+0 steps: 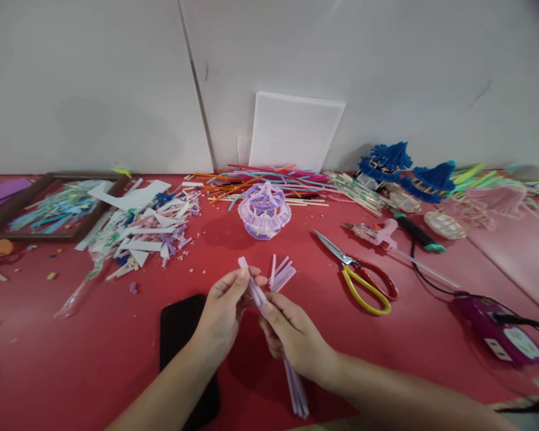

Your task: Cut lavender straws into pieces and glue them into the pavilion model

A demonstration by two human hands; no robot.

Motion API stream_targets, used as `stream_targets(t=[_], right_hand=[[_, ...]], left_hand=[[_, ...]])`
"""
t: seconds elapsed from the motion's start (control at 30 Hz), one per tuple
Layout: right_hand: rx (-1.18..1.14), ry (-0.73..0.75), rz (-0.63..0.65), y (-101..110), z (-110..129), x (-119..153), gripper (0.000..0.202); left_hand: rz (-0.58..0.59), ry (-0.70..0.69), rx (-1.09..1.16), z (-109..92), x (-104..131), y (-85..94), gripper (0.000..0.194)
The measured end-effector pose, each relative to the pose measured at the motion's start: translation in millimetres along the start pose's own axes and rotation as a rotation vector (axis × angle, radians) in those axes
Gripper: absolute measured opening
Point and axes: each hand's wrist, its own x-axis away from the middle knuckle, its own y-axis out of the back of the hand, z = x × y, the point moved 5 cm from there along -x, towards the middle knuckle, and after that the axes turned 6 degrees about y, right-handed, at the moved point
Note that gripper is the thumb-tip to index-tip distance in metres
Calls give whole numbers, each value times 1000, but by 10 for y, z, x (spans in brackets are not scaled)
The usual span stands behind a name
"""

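Note:
A bundle of lilac pipe cleaners [295, 389] slants between my two hands over the red table. My left hand [227, 305] pinches its upper end between thumb and fingers. Lower down, my right hand [296, 335] is wrapped round the same bundle, whose long tail hangs out below the fist. Just beyond my fingers lie several short cut lilac pieces [284, 274]. Behind them stands a small lilac and white tiered model [265, 209]. A black phone [179, 329] lies partly under my left forearm.
Scissors [363, 275] with red and yellow handles lie to the right, near a pink glue gun [377, 234] and a purple power strip [498, 329]. Blue-roofed models [386, 161] stand at the back right. Scraps [153, 227] and a brown frame [49, 236] occupy the left.

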Motion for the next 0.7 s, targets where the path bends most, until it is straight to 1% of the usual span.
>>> stream_targets(t=[0.1, 0.17, 0.3, 0.37, 0.47, 0.57, 0.7], right_hand=[[165, 78, 9, 31, 81, -26, 46], [226, 91, 39, 36, 128, -48, 47], [199, 48, 35, 52, 161, -70, 49], [222, 70, 30, 53, 177, -66, 49], [326, 116, 20, 52, 201, -54, 48], [396, 113, 16, 46, 184, -53, 47], [382, 85, 26, 33, 116, -59, 45]], left_hand=[[23, -6, -38, 4, -1, -32, 36], [37, -13, -63, -3, -7, -48, 38], [9, -51, -71, -33, -30, -21, 36], [-16, -70, -74, -35, -40, 5, 33], [-33, -89, -69, -18, -45, 25, 31], [-39, -71, -47, 14, -45, 33, 30], [-18, -24, -29, 47, -47, 33, 30]])
